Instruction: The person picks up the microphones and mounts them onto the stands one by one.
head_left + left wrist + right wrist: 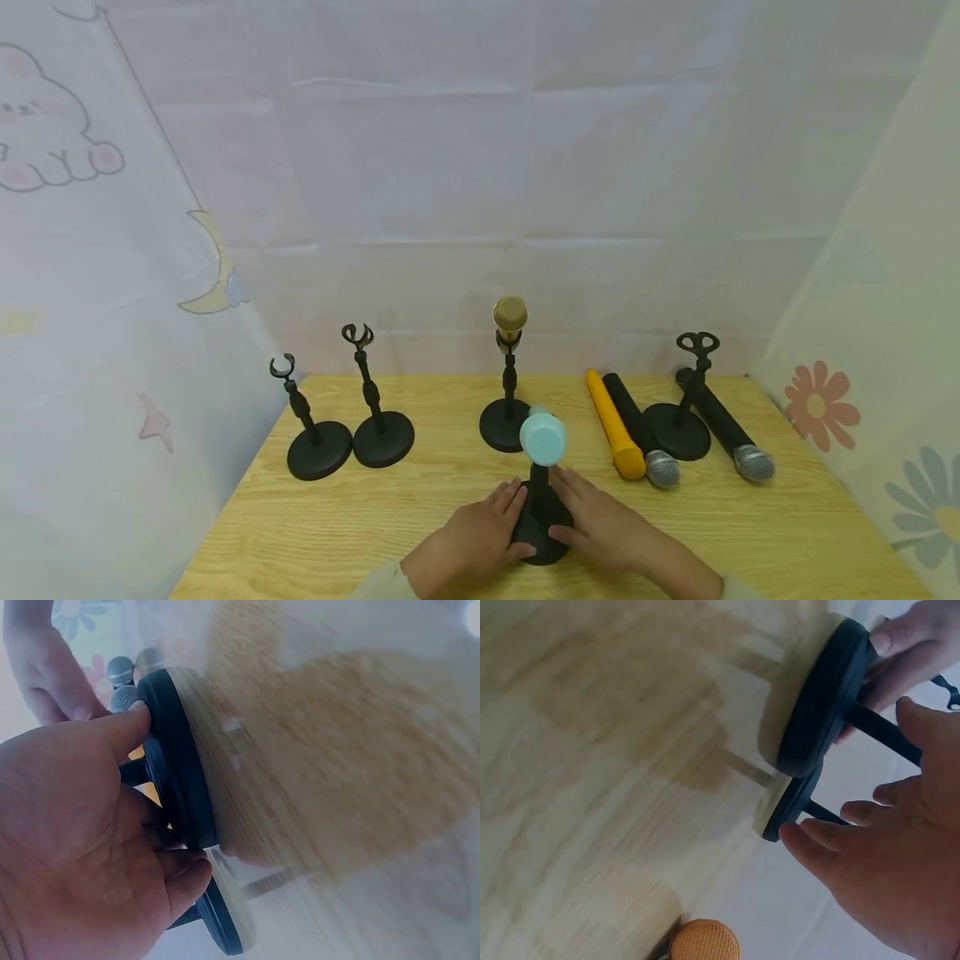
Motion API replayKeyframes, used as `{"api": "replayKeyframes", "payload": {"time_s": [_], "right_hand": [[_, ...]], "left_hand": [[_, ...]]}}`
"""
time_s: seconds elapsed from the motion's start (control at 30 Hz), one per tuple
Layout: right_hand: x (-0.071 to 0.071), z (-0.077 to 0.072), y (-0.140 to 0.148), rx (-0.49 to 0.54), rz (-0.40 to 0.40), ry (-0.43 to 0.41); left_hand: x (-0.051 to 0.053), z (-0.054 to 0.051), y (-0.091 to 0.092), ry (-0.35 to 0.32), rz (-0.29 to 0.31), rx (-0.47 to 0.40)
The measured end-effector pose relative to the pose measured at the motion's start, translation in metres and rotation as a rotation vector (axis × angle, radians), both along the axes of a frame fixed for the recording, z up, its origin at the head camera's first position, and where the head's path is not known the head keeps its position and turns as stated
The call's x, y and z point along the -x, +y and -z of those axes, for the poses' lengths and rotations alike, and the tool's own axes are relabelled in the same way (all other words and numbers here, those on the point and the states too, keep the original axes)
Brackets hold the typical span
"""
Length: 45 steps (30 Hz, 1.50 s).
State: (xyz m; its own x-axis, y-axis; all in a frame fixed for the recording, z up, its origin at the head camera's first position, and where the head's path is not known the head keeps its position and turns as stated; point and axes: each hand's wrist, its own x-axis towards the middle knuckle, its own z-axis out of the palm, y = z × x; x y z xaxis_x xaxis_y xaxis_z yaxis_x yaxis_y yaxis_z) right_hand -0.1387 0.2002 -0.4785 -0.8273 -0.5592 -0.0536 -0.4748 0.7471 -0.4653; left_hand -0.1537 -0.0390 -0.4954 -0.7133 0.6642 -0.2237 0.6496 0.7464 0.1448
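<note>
Bracketing the front stand (542,533) with both hands, midway between the left and right edges of the table (337,533). Probably partway through seating mics on stands: apparently finished with the blue mic (543,439), up on the front stand, and the gold mic (511,314), up on the back stand (497,427) near the back edge. Seemingly left to fit: the orange mic (609,417), inner black mic (630,412) and outer black mic (722,421), lying toward the back right corner beside the right stand (678,437). Also bare: the far-left stand (320,450) and inner-left stand (384,439), near the back left corner. Touching the front stand's base with the left hand (486,529), fingers fairly straight, thumb apart. Holding the right hand (609,525) loose and wide opposite; cannot tell how firmly pressing. Rising just beyond the fingertips: the blue mic.
</note>
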Motion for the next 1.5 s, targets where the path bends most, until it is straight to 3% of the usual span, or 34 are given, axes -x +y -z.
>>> {"api": "replayKeyframes", "payload": {"time_s": [0.17,0.4,0.6,1.07,1.5], "right_hand": [[-0.003,0.009,-0.003,-0.071,-0.05,0.041],[-0.01,0.013,-0.007,-0.142,-0.047,-0.038],[-0.011,0.016,-0.009,-0.168,-0.042,-0.014],[0.003,0.013,-0.018,-0.164,-0.061,0.051],[0.012,0.013,-0.032,-0.226,-0.074,0.129]], "left_hand": [[-0.002,-0.002,-0.002,-0.01,-0.001,-0.013],[-0.002,-0.004,-0.003,0.001,0.013,-0.024],[-0.002,-0.003,-0.004,0.026,0.021,-0.003],[0.008,0.007,-0.01,0.056,-0.014,0.024],[0.008,-0.005,-0.019,0.043,-0.052,0.025]]}}
